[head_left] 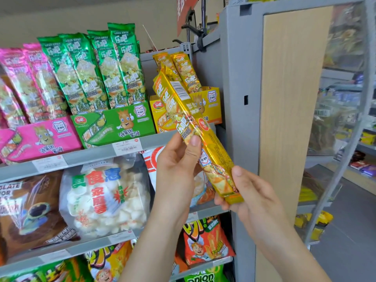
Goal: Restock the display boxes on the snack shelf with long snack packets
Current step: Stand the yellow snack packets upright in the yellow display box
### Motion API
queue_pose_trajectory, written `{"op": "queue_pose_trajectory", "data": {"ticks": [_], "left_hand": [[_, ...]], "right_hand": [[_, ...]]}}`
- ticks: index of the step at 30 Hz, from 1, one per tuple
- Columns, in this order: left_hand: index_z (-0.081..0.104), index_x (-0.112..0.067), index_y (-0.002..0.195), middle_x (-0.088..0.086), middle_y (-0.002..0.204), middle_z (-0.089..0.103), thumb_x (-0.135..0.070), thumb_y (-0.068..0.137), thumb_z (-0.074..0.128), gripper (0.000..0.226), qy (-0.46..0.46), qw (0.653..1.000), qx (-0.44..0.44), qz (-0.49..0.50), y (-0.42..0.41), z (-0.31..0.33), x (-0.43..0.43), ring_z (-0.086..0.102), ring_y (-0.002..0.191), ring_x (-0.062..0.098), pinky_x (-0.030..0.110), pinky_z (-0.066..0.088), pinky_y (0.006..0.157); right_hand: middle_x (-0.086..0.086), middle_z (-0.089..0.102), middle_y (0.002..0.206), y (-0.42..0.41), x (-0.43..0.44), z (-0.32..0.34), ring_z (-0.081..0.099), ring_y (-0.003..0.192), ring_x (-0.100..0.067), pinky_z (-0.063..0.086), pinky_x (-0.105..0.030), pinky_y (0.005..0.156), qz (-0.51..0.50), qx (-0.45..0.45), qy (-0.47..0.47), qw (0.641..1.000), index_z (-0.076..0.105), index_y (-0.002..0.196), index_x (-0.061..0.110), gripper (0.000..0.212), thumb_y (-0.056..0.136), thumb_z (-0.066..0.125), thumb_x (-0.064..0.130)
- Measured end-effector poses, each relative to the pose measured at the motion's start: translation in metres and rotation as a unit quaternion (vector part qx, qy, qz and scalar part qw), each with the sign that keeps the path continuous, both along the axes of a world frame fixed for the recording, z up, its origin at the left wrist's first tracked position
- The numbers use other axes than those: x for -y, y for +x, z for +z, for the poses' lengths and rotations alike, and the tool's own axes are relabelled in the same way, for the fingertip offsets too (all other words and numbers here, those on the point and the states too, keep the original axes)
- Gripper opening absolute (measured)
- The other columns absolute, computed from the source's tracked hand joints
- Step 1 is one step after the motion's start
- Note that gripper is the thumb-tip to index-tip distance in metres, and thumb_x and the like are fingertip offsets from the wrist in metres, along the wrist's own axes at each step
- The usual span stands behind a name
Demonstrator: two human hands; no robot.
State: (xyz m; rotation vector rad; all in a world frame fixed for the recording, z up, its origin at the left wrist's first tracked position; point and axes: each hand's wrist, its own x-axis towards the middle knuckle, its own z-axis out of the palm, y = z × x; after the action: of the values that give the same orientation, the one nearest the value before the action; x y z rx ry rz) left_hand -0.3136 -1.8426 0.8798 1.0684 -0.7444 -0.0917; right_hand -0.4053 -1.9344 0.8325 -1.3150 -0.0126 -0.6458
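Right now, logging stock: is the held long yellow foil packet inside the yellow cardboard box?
Out: left hand and right hand hold the packet tilted before the box.

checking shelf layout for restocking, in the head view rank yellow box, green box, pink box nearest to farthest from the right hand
From the right hand, gripping the packet:
1. yellow box, up-left, rightmost of the three
2. green box, further left
3. pink box, far left

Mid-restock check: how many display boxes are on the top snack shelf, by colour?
Pink display box: 1
Green display box: 1
Yellow display box: 1
Total: 3
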Motion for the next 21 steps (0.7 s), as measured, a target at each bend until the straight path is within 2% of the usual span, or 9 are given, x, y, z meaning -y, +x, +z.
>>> {"op": "queue_pose_trajectory", "data": {"ticks": [2, 5, 7, 9, 11, 14, 17, 19, 21], "left_hand": [[0.070, -0.019, 0.093, -0.005, 0.086, 0.073, -0.038, 0.083, 0.066, 0.022, 0.003, 1.000, -0.001, -0.007, 0.001, 0.001, 0.000, 0.065, 0.074, 0.007, 0.028, 0.056, 0.071], [0.066, -0.013, 0.112, -0.005, 0.090, 0.074, -0.040, 0.081, 0.069, 0.041, 0.017, 1.000, -0.004, -0.002, -0.002, 0.004, 0.001, 0.068, 0.079, 0.009, 0.031, 0.058, 0.076], [0.065, -0.013, 0.114, -0.007, 0.090, 0.073, -0.036, 0.081, 0.070, 0.041, 0.034, 0.999, 0.018, 0.016, -0.002, 0.006, 0.001, 0.067, 0.079, 0.008, 0.031, 0.058, 0.075], [0.066, -0.014, 0.113, 0.000, 0.097, 0.072, -0.034, 0.077, 0.073, 0.042, 0.039, 0.998, 0.024, 0.046, -0.003, 0.007, 0.003, 0.066, 0.080, 0.009, 0.035, 0.059, 0.076], [0.065, -0.011, 0.120, 0.006, 0.103, 0.070, -0.034, 0.074, 0.075, 0.053, 0.029, 0.998, -0.001, 0.062, -0.002, 0.009, 0.003, 0.066, 0.082, 0.011, 0.036, 0.059, 0.073], [0.068, -0.011, 0.112, -0.004, 0.087, 0.071, -0.029, 0.080, 0.075, 0.037, 0.002, 0.999, -0.028, 0.023, 0.000, 0.012, 0.002, 0.065, 0.072, 0.008, 0.025, 0.053, 0.061], [0.067, -0.009, 0.105, 0.000, 0.082, 0.070, -0.024, 0.088, 0.059, 0.024, -0.033, 0.996, -0.073, -0.033, -0.001, 0.014, 0.003, 0.065, 0.070, 0.011, 0.027, 0.056, 0.064], [0.061, -0.003, 0.116, 0.010, 0.094, 0.073, -0.023, 0.095, 0.049, 0.031, -0.049, 0.990, -0.105, -0.075, -0.001, 0.017, 0.003, 0.068, 0.075, 0.019, 0.034, 0.058, 0.069], [0.055, -0.002, 0.126, 0.016, 0.101, 0.072, -0.033, 0.095, 0.046, 0.045, -0.041, 0.985, -0.129, -0.104, -0.003, 0.022, 0.004, 0.069, 0.076, 0.024, 0.038, 0.059, 0.072]], "right_hand": [[-0.008, 0.072, 0.080, 0.001, -0.001, 0.001, 0.064, 0.067, -0.018, 0.052, -0.025, 0.061, 0.014, 0.008, 0.024, 1.000, 0.075, 0.094, 0.027, 0.057, 0.066, 0.067, 0.076], [-0.006, 0.074, 0.085, 0.002, -0.004, 0.003, 0.067, 0.069, -0.015, 0.054, -0.022, 0.061, -0.002, 0.030, 0.041, 0.999, 0.075, 0.099, 0.032, 0.046, 0.069, 0.071, 0.067], [-0.003, 0.075, 0.091, 0.002, -0.006, 0.003, 0.070, 0.074, -0.015, 0.055, -0.021, 0.065, -0.032, 0.034, 0.028, 0.998, 0.074, 0.102, 0.035, 0.033, 0.074, 0.070, 0.053], [0.000, 0.076, 0.093, -0.001, -0.008, 0.003, 0.072, 0.081, -0.016, 0.055, -0.020, 0.068, -0.045, 0.043, 0.012, 0.998, 0.074, 0.103, 0.034, 0.027, 0.077, 0.075, 0.039], [0.001, 0.076, 0.097, -0.003, -0.008, 0.002, 0.073, 0.088, -0.018, 0.056, -0.020, 0.073, -0.033, 0.047, -0.002, 0.998, 0.074, 0.105, 0.031, 0.031, 0.074, 0.077, 0.029], [-0.001, 0.076, 0.100, -0.005, -0.007, 0.002, 0.072, 0.093, -0.016, 0.055, -0.017, 0.076, -0.010, 0.054, -0.008, 0.998, 0.074, 0.108, 0.028, 0.039, 0.070, 0.079, 0.019], [-0.001, 0.075, 0.099, -0.002, -0.007, 0.000, 0.072, 0.091, -0.017, 0.056, -0.020, 0.077, -0.054, 0.072, -0.038, 0.995, 0.075, 0.106, 0.033, 0.042, 0.066, 0.081, 0.020], [0.004, 0.072, 0.094, 0.001, -0.009, -0.002, 0.072, 0.088, -0.016, 0.057, -0.021, 0.075, -0.134, 0.071, -0.099, 0.983, 0.074, 0.103, 0.039, 0.040, 0.067, 0.084, 0.025], [0.009, 0.067, 0.088, 0.003, -0.011, -0.004, 0.069, 0.083, -0.013, 0.055, -0.019, 0.072, -0.218, 0.069, -0.170, 0.959, 0.072, 0.102, 0.042, 0.037, 0.070, 0.085, 0.029]]}}
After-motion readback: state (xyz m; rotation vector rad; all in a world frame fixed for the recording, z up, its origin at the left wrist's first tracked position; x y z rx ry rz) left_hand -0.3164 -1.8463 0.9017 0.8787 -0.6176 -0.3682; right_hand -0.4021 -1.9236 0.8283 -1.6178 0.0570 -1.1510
